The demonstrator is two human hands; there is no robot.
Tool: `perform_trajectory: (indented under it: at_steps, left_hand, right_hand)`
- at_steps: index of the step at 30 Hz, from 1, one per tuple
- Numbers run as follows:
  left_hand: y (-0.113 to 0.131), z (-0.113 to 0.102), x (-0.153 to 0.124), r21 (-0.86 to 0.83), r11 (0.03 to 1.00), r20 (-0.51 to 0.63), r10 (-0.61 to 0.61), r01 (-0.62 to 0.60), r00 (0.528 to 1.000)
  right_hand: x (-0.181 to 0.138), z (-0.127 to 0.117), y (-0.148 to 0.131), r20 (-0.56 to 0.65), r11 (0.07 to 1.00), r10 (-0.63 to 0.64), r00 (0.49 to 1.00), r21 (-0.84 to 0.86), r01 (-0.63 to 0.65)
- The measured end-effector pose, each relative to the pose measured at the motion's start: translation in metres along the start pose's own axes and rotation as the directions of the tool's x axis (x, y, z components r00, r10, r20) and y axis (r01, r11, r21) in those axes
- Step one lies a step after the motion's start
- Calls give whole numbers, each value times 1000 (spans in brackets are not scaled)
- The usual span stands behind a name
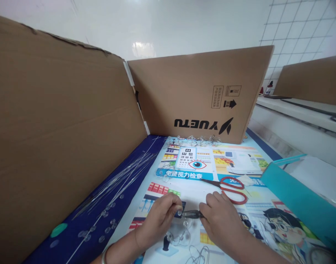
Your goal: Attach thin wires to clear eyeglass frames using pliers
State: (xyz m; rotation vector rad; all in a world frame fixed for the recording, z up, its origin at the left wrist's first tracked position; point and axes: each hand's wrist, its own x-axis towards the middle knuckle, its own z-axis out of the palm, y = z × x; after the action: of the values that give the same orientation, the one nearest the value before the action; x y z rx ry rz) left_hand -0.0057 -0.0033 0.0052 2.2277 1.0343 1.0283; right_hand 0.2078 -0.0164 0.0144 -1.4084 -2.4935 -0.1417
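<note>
My left hand [161, 216] is closed in a pinch on a small clear bead [179, 212] held just above the printed mat. Right beside it, my right hand [221, 220] is wrapped round dark pliers [192, 214], whose tip points left and meets the bead. Under my hands lie clear plastic pieces [181, 234] and loops of thin wire [198, 255]. Red-handled scissors [228, 187] lie on the mat just beyond my right hand.
Cardboard walls stand at the left [60, 139] and the back [195, 99]. Thin wires [120, 179] and several clear beads [101, 227] lie on the blue strip at the left. A teal box [300, 201] sits at the right. Clear pieces [198, 139] line the back wall's foot.
</note>
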Motion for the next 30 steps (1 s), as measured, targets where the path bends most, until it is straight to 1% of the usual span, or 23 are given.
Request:
perform_trajectory:
  at_steps: [5,9,24,30]
  left_hand:
    - [0,0,1,22,999,3,28,-28,1000]
    - [0,0,1,42,999,12,31,-31,999]
    - [-1,0,2,62,998,37,30,-32,999]
    - [-2,0,0,67,997,34,47,-49,998]
  right_hand:
    - [0,3,-1,-8,995,-39,999,-90,39]
    - [0,4,0,-16,990,-66,998,-130,63]
    - [-3,7,0,-22,991,-51,998,-125,48]
    - [-2,8,1,-19,990,-51,999,-131,48]
